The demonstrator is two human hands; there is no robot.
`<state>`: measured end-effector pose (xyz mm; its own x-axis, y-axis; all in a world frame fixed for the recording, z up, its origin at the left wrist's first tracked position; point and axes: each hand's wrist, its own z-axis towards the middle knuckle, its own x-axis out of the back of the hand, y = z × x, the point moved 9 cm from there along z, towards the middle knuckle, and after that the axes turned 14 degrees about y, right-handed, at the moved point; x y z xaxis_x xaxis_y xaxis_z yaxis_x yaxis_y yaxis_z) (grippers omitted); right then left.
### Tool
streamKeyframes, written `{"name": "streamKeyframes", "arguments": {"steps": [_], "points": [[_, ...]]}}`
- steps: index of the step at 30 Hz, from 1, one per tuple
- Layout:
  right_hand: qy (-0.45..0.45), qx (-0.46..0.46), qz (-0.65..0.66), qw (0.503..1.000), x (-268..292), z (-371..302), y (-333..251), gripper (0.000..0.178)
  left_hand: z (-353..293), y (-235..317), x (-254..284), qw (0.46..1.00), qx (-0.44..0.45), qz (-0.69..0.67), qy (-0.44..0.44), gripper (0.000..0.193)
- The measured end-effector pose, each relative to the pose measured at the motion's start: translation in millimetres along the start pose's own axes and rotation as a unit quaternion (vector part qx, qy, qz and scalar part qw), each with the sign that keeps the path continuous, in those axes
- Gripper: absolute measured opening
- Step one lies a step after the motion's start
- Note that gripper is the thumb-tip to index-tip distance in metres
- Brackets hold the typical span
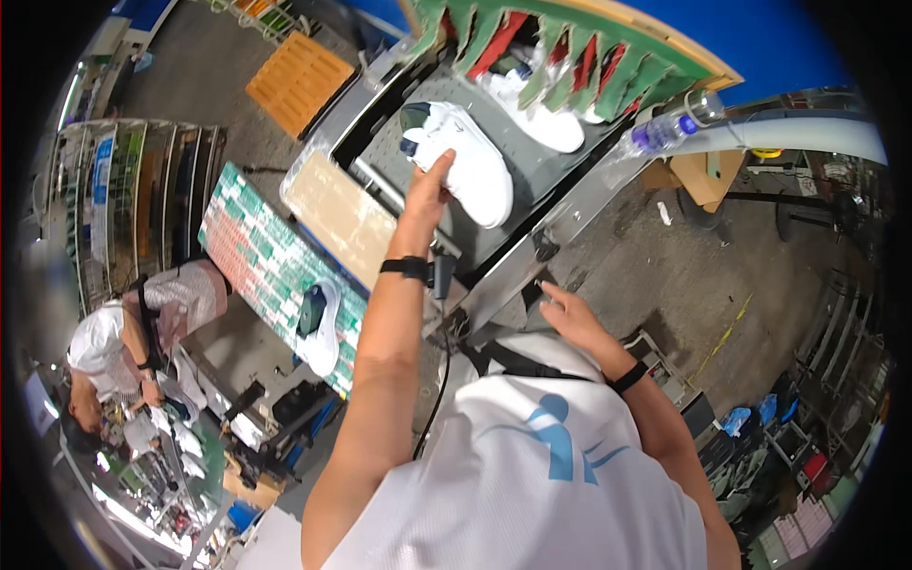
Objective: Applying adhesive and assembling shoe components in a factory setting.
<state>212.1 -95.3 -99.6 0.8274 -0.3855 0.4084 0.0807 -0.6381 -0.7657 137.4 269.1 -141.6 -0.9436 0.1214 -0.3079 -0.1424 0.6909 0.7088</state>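
Observation:
A white sneaker (470,176) with a dark collar lies over the grey perforated conveyor bed (385,142), toe toward me. My left hand (432,190) is closed on its near side, with the thumb on top and the other fingers partly hidden below. Just beyond it, another white sneaker (551,125) sits at the mouth of a machine, under its green and red strip curtain (570,71). My right hand (575,318) is apart from the shoes, near the conveyor's metal side rail; its fingers are stretched out and hold nothing visible.
Left of the conveyor, a single sneaker (323,328) rests on a green-and-white patterned board (256,247). A tan panel (342,218) lies between. A plastic bottle (665,131) stands by the right rail. Another person (114,342) works at far left, near shelving racks (142,204).

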Motion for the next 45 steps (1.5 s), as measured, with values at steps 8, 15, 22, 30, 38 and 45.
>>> {"name": "streamKeyframes", "arguments": {"steps": [8, 15, 22, 30, 38, 45], "points": [[-0.079, 0.029, 0.031, 0.996, -74, -6, -58, 0.065, -186, 54, 170, 0.975, -0.114, 0.183, 0.063, 0.092], [-0.062, 0.109, 0.027, 0.992, -117, -35, -138, 0.067, -207, 2, 218, 0.929, -0.259, 0.211, 0.159, 0.119], [-0.095, 0.311, -0.048, 0.944, -176, -75, -208, 0.076, -206, 1, 223, 0.947, -0.258, 0.157, 0.114, 0.116], [-0.096, 0.421, -0.159, 0.888, -216, -90, -241, 0.082, -211, 22, 250, 0.904, -0.320, 0.266, 0.096, 0.090], [-0.081, 0.532, -0.286, 0.793, -253, -96, -240, 0.087, -178, 101, 263, 0.889, -0.284, 0.359, 0.018, 0.076], [-0.032, 0.561, -0.344, 0.752, -261, -108, -259, 0.085, -140, 81, 226, 0.912, -0.220, 0.340, -0.069, 0.097]]}}
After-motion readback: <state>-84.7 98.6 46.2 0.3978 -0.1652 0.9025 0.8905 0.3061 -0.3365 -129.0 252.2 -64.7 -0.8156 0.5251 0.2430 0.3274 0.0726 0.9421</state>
